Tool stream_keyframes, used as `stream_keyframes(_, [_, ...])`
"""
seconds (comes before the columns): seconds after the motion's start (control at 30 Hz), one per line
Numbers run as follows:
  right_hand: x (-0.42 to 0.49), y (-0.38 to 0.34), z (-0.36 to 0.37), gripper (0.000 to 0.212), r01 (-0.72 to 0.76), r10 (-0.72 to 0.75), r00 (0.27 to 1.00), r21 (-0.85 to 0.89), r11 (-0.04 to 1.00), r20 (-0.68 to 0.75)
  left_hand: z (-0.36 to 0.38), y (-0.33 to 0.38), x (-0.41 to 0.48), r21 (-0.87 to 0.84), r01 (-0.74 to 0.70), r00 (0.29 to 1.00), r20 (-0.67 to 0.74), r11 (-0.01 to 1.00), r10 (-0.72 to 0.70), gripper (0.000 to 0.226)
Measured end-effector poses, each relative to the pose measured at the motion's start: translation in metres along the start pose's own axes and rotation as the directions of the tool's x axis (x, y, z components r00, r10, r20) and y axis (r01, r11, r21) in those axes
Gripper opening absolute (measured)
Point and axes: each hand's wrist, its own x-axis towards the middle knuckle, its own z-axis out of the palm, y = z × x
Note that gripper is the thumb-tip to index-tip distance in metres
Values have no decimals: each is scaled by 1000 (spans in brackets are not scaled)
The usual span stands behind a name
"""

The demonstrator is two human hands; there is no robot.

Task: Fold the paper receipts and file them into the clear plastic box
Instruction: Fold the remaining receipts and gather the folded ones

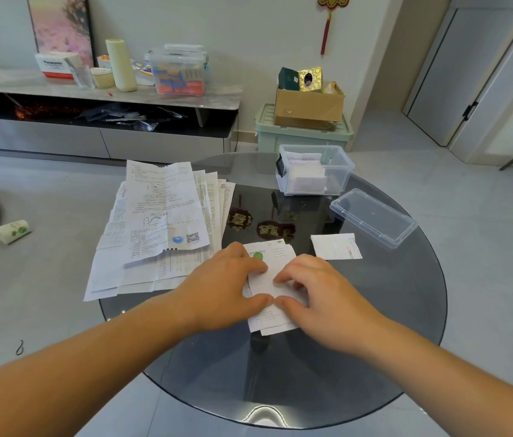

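A white receipt (275,253) with a green mark lies partly folded on the round glass table (375,326). My left hand (223,288) and my right hand (321,298) both pinch its folded part between thumb and fingers. A pile of unfolded receipts (160,228) is spread to the left. One small folded receipt (337,246) lies to the right. The clear plastic box (315,169) stands open at the table's far side with folded papers inside. Its lid (373,217) lies beside it on the right.
Two dark gold-lettered ornaments (275,230) lie on the glass between the pile and the box. Behind the table stand a green bin (302,134) with a cardboard carton on top and a low TV cabinet (100,99) holding containers. A paper roll (12,231) lies on the floor, left.
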Motion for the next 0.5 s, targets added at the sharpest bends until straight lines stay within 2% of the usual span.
stream_keyframes(0.17, [-10, 2, -3, 43, 25, -24, 999, -35, 999, 41, -7, 7, -3, -85, 17, 999, 53, 996, -13, 52])
stream_keyframes(0.3, [-13, 2, -4, 54, -17, 19, 999, -68, 998, 25, -9, 5, -4, -164, 32, 999, 47, 986, -25, 44])
stream_keyframes(0.5, [-15, 1, 1, 56, -33, 32, 999, -100, 994, -12, -10, 9, -9, -62, 8, 1000, -24, 998, -10, 33])
